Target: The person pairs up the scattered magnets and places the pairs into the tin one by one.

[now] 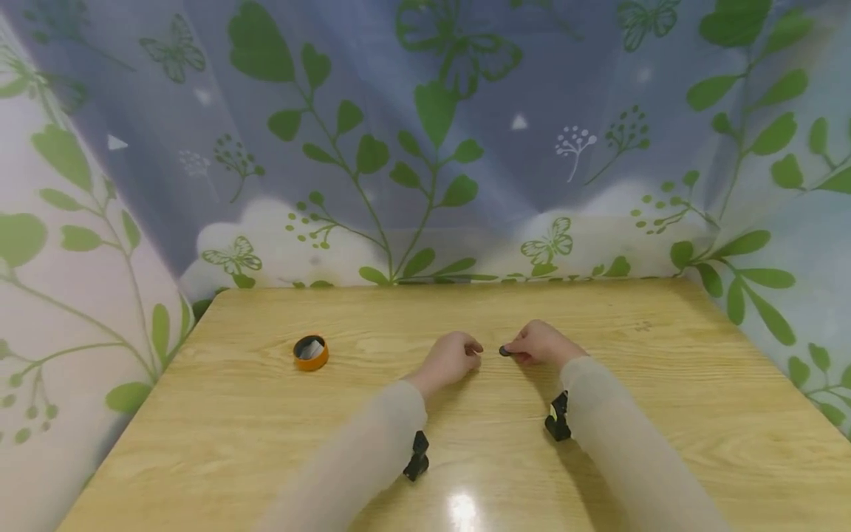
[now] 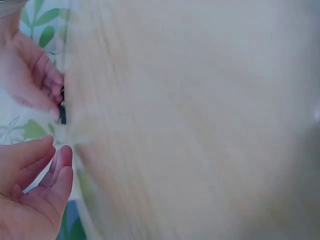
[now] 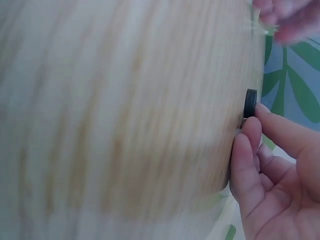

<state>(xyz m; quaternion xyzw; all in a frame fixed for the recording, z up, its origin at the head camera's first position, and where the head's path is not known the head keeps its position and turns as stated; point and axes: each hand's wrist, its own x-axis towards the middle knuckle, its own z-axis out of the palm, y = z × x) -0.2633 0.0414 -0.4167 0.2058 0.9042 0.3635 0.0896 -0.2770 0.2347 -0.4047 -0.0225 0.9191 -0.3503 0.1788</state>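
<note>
My right hand (image 1: 541,341) pinches a small black disc (image 1: 505,351) between thumb and fingertips, low over the wooden table. In the right wrist view the black disc (image 3: 251,103) stands on edge at the tips of the thumb and fingers. A short distance to the left is my left hand (image 1: 455,356), its fingers gently bent and nothing between them. The left wrist view shows a gap between the thumb and fingertips of the left hand (image 2: 37,187).
A round orange container (image 1: 311,353) with a dark inside and a whitish piece in it stands on the table (image 1: 253,443), left of both hands. Behind the table's far edge hangs a curtain (image 1: 425,185) with leaves and butterflies. Black wrist cameras (image 1: 417,457) sit on both forearms.
</note>
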